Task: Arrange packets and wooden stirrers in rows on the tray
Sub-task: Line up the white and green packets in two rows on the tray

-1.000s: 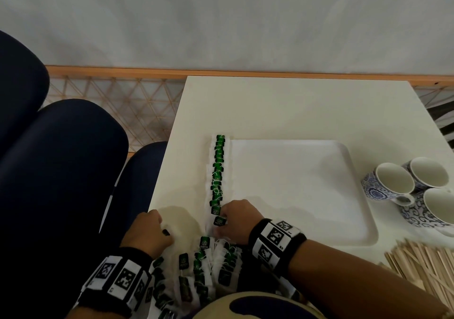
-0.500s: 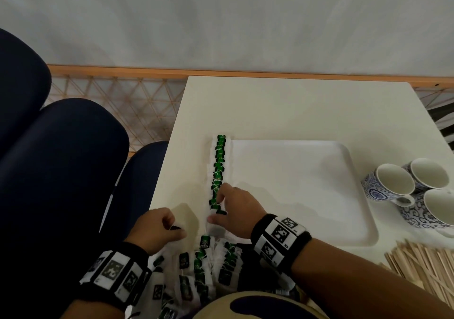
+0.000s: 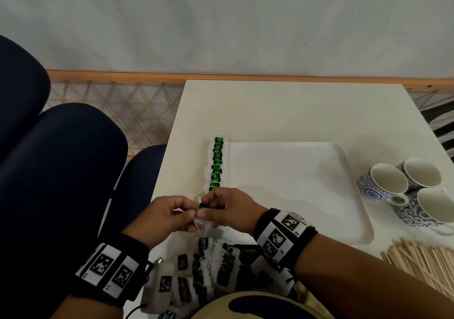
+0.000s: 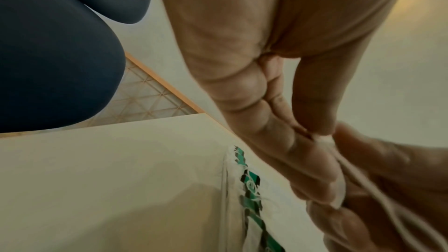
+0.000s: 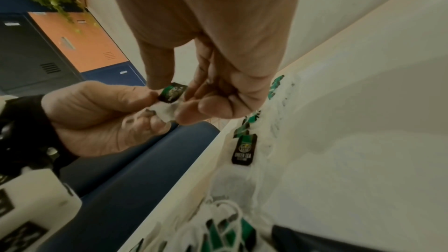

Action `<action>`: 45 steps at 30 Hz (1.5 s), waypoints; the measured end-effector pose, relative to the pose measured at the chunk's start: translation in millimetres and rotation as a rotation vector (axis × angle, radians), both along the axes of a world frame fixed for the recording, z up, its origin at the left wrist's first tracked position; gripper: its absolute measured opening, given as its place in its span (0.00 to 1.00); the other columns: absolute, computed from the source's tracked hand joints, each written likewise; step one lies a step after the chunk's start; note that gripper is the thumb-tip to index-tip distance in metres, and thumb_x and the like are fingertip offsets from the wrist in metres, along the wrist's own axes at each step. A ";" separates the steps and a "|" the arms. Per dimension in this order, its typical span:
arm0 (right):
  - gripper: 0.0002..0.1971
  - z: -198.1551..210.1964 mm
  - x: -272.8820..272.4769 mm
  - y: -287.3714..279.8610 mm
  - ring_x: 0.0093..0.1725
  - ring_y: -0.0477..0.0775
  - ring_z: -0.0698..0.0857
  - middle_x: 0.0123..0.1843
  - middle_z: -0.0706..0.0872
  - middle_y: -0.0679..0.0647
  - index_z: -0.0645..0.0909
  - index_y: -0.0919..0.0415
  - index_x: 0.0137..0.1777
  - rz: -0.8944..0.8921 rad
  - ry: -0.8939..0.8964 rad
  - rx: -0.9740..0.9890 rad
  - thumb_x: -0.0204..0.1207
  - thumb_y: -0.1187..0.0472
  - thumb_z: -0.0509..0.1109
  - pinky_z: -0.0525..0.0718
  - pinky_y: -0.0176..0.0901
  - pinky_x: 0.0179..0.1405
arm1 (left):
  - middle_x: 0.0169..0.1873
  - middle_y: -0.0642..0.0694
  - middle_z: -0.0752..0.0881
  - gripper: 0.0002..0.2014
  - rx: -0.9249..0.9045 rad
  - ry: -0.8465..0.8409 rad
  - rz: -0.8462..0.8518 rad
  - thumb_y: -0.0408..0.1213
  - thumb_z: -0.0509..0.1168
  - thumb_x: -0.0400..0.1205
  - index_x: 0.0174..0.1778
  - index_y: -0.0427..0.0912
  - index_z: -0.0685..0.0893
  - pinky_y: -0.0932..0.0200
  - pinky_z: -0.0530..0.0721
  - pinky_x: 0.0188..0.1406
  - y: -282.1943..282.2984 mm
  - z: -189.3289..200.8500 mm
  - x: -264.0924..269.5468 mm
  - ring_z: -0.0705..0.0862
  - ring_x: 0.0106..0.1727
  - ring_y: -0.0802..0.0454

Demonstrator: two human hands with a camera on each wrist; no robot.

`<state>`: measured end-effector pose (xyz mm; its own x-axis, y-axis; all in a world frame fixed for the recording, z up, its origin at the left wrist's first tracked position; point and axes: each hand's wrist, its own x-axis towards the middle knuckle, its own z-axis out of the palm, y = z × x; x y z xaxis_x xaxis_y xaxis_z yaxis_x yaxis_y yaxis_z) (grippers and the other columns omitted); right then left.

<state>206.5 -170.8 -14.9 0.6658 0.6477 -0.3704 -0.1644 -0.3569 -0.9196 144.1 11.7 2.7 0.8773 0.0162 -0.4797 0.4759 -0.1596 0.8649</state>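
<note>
Both hands have lifted off the row [image 3: 217,164] on the tray [image 3: 353,196]: left hand [image 3: 167,216] and right hand [image 3: 229,208] together pinch one tea bag [image 5: 172,92] above the tray's near-left corner, ready for placement.

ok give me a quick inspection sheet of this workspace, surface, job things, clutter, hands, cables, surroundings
Surface: white table, bare at its far end.
Job's things: white tray with one row of tea bag packets along its left edge; loose packet pile at the near table edge; wooden stirrers heaped right of the tray, none on it.
Clutter: three blue-patterned cups right of the tray.
Hands: left hand and right hand meet over the tray's near left corner, both pinching one packet with its green tag and string.
Cables: thin dark lead below the left wristband.
Surroundings: dark blue seats, lattice floor, pale wall; lockers in the right wrist view.
</note>
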 end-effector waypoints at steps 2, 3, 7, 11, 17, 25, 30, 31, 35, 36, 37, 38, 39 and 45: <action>0.13 1.0 0.0 -1.3 0.38 0.53 0.88 0.38 0.89 0.51 0.78 0.50 0.53 0.000 0.038 0.026 0.73 0.56 0.78 0.83 0.43 0.43 | 0.39 0.32 0.89 0.07 -0.015 -0.003 0.009 0.22 0.64 0.81 0.48 0.33 0.87 0.58 0.88 0.40 -0.9 0.8 -1.4 0.89 0.36 0.43; 0.16 1.1 -0.2 -2.0 0.39 0.54 0.88 0.39 0.89 0.54 0.77 0.52 0.58 0.009 0.046 0.036 0.73 0.58 0.78 0.83 0.42 0.42 | 0.38 0.34 0.90 0.08 -0.017 -0.008 0.011 0.21 0.65 0.80 0.48 0.34 0.87 0.59 0.88 0.40 -1.5 1.0 -1.9 0.89 0.36 0.44; 0.21 3.1 -1.6 -3.6 0.38 0.53 0.88 0.38 0.88 0.52 0.73 0.54 0.70 0.034 0.070 0.096 0.79 0.66 0.71 0.85 0.41 0.42 | 0.36 0.44 0.88 0.07 0.009 -0.057 -0.023 0.21 0.71 0.76 0.48 0.35 0.87 0.59 0.86 0.40 -1.1 -2.1 -2.2 0.88 0.37 0.47; 0.09 6.1 -1.2 -3.9 0.37 0.54 0.89 0.38 0.88 0.51 0.78 0.55 0.54 -0.004 0.055 0.099 0.79 0.69 0.69 0.84 0.38 0.37 | 0.42 0.43 0.88 0.19 0.045 -0.060 -0.100 0.38 0.79 0.61 0.48 0.40 0.88 0.59 0.85 0.43 1.8 -3.0 -3.4 0.86 0.39 0.52; 0.06 -0.1 5.6 -8.6 0.41 0.37 0.76 0.42 0.81 0.44 0.85 0.56 0.44 -0.003 -0.473 -0.151 0.74 0.55 0.76 0.73 0.26 0.44 | 0.44 0.48 0.87 0.19 0.214 -0.052 -0.115 0.41 0.82 0.60 0.45 0.45 0.87 0.60 0.85 0.41 -0.9 -8.1 -1.8 0.87 0.38 0.53; 0.09 -15.2 14.7 -25.2 0.37 0.50 0.84 0.38 0.83 0.47 0.71 0.46 0.40 -0.011 -0.296 -0.300 0.80 0.52 0.68 0.78 0.36 0.36 | 0.42 0.53 0.84 0.05 0.635 -0.034 -0.293 0.36 0.69 0.78 0.45 0.52 0.83 0.75 0.72 0.33 -0.7 -22.0 7.5 0.80 0.37 0.62; 0.06 -28.5 7.8 -31.5 0.28 0.48 0.82 0.35 0.81 0.47 0.75 0.55 0.48 -0.051 -0.165 -0.359 0.82 0.54 0.65 0.75 0.34 0.29 | 0.39 0.52 0.79 0.15 0.710 -0.059 -0.425 0.38 0.73 0.73 0.46 0.54 0.73 0.66 0.72 0.33 -19.0 -26.3 18.3 0.78 0.37 0.57; 0.07 -30.2 7.9 -33.9 0.29 0.50 0.82 0.33 0.82 0.49 0.76 0.58 0.48 -0.074 -0.147 -0.365 0.82 0.54 0.65 0.76 0.35 0.30 | 0.39 0.54 0.76 0.17 0.725 -0.093 -0.477 0.39 0.74 0.72 0.48 0.53 0.72 0.65 0.71 0.33 -23.7 -25.8 20.6 0.76 0.37 0.58; 0.08 -35.9 9.9 -45.8 0.23 0.43 0.80 0.29 0.84 0.53 0.82 0.62 0.50 -0.134 -0.018 -0.348 0.82 0.58 0.66 0.74 0.31 0.25 | 0.49 0.54 0.71 0.20 0.803 -0.136 -0.668 0.44 0.74 0.71 0.54 0.54 0.72 0.59 0.77 0.39 -37.4 -24.1 29.1 0.78 0.46 0.51; 0.06 -37.1 10.0 -48.4 0.23 0.43 0.80 0.29 0.85 0.54 0.82 0.60 0.49 -0.140 0.021 -0.338 0.81 0.59 0.67 0.75 0.32 0.25 | 0.50 0.54 0.70 0.21 0.825 -0.131 -0.696 0.44 0.74 0.71 0.55 0.55 0.73 0.58 0.77 0.41 -38.7 -25.7 31.0 0.78 0.47 0.49; 0.04 -37.6 10.2 -50.2 0.25 0.46 0.81 0.30 0.86 0.55 0.82 0.59 0.48 -0.144 0.057 -0.324 0.81 0.60 0.67 0.77 0.35 0.27 | 0.51 0.54 0.70 0.21 0.846 -0.129 -0.717 0.44 0.74 0.72 0.57 0.55 0.73 0.58 0.76 0.41 -39.3 -27.9 32.8 0.78 0.47 0.49; 0.03 -38.3 10.6 -51.5 0.28 0.50 0.83 0.32 0.87 0.57 0.82 0.58 0.47 -0.147 0.084 -0.309 0.80 0.60 0.68 0.80 0.39 0.31 | 0.52 0.53 0.70 0.22 0.864 -0.124 -0.727 0.43 0.74 0.72 0.58 0.54 0.73 0.58 0.77 0.41 -39.9 -30.2 34.1 0.79 0.47 0.48; 0.03 -38.6 10.7 -52.3 0.31 0.52 0.85 0.34 0.87 0.59 0.82 0.59 0.47 -0.147 0.101 -0.297 0.80 0.61 0.69 0.81 0.43 0.34 | 0.53 0.53 0.70 0.21 0.879 -0.119 -0.729 0.43 0.74 0.72 0.57 0.54 0.73 0.57 0.78 0.42 -40.6 -32.1 35.1 0.79 0.47 0.48; 0.05 -39.4 7.0 -51.4 0.37 0.58 0.86 0.32 0.87 0.58 0.80 0.63 0.46 -0.108 0.171 -0.271 0.80 0.61 0.68 0.82 0.47 0.41 | 0.46 0.54 0.67 0.10 0.919 -0.079 -0.708 0.44 0.70 0.75 0.45 0.51 0.75 0.60 0.75 0.43 -38.9 -42.7 38.8 0.78 0.46 0.50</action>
